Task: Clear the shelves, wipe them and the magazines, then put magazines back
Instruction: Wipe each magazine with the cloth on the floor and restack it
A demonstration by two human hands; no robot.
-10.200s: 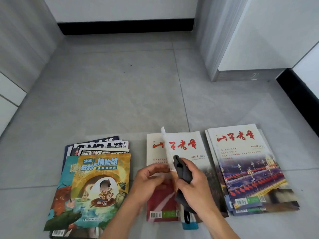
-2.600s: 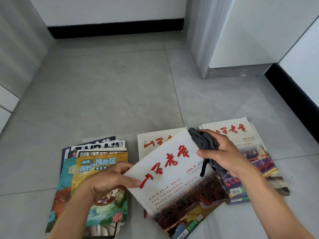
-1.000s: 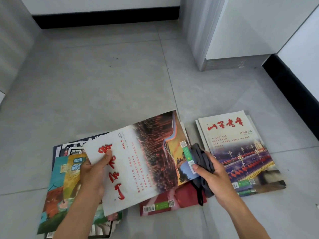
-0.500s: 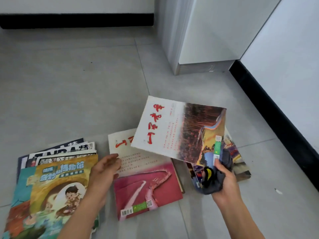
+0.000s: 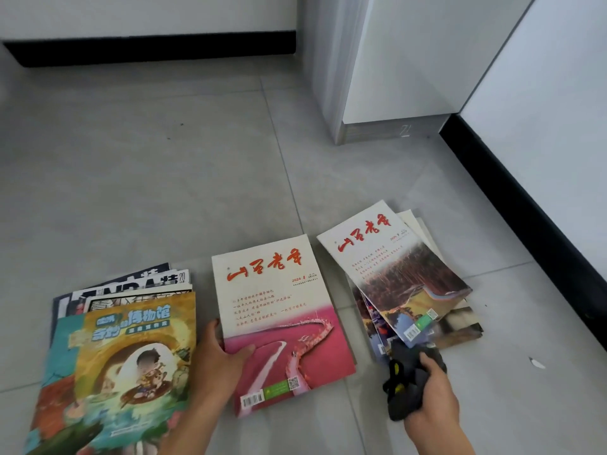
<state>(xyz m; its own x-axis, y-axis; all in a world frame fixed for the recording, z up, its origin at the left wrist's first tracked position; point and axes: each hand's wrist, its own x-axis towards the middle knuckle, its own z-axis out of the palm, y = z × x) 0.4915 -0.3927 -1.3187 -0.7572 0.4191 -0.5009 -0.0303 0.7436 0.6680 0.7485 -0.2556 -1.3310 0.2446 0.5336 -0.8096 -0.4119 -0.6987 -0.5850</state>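
Middle magazine [image 5: 279, 320]: lying flat on the floor [image 5: 164, 192], being gripped at its left edge by the left hand [image 5: 220, 359], thumb on the cover.
Cloth [image 5: 407, 379]: dark, being clutched in the right hand [image 5: 433, 395].
Right stack [image 5: 400, 280]: top copy skewed.
Left stack [image 5: 121, 349]: cartoon cover on top.

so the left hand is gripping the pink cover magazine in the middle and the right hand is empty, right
Not quite. The right hand is not empty: it holds a dark cloth, as the head view shows. The rest stands: the left hand grips the pink cover magazine in the middle.
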